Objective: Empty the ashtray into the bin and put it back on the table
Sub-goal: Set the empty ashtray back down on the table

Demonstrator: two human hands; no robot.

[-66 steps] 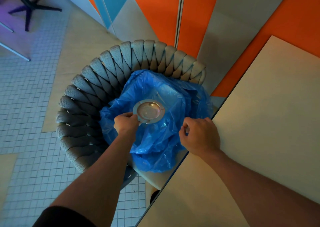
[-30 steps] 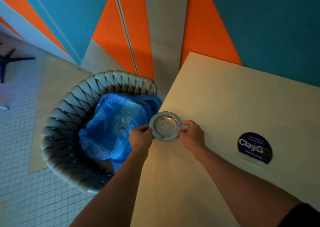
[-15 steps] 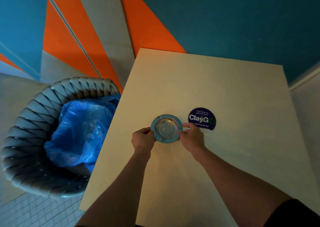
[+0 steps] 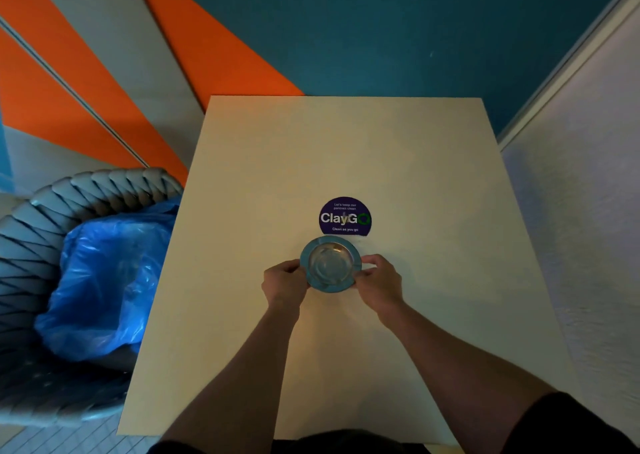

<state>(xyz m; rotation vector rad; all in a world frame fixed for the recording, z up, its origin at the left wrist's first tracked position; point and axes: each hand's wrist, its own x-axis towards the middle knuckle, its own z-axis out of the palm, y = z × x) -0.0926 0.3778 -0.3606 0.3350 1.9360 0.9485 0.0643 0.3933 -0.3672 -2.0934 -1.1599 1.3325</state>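
Since a moment ago you have carried the ashtray from over the bin at left to mid-surface, just below the sticker. Your left hand pinches its left rim, your right hand its right. It looks rigid, smooth, probably breakable, so hold by the rim.
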